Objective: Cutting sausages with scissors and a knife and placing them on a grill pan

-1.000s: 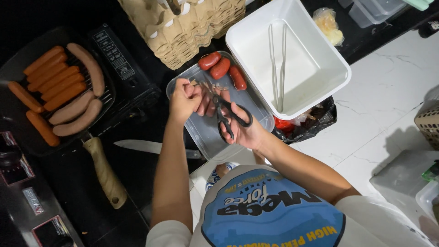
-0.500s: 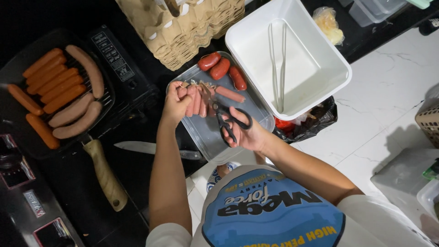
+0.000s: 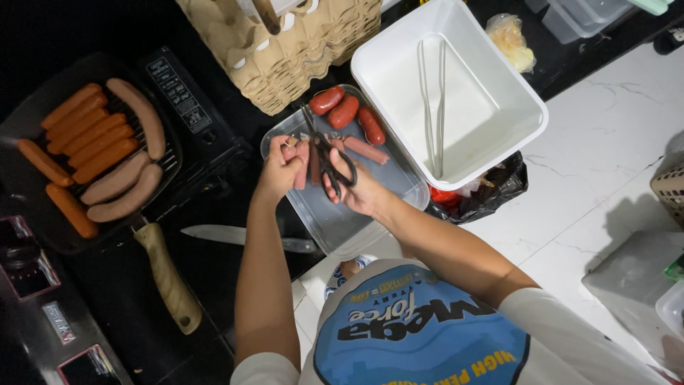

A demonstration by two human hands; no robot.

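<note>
My left hand [image 3: 281, 167] grips a pink sausage [image 3: 302, 164] over a clear plastic tray [image 3: 342, 217]. My right hand [image 3: 356, 189] holds black scissors [image 3: 329, 160] by the handles, blades pointing up beside that sausage. In the tray lie three red sausages [image 3: 345, 110] at the far end and one pink sausage [image 3: 365, 150] just right of the scissors.
A black grill pan [image 3: 28, 192] with a wooden handle holds several orange and brown sausages at left. A knife [image 3: 235, 235] lies below the tray. A white tub [image 3: 491, 107] holds metal tongs [image 3: 429, 93]. Egg cartons [image 3: 285, 50] sit behind; a black bag [image 3: 491, 189] at right.
Both hands have shifted slightly left and up over the tray. The scissors now stand more upright against the sausage in my left hand.
</note>
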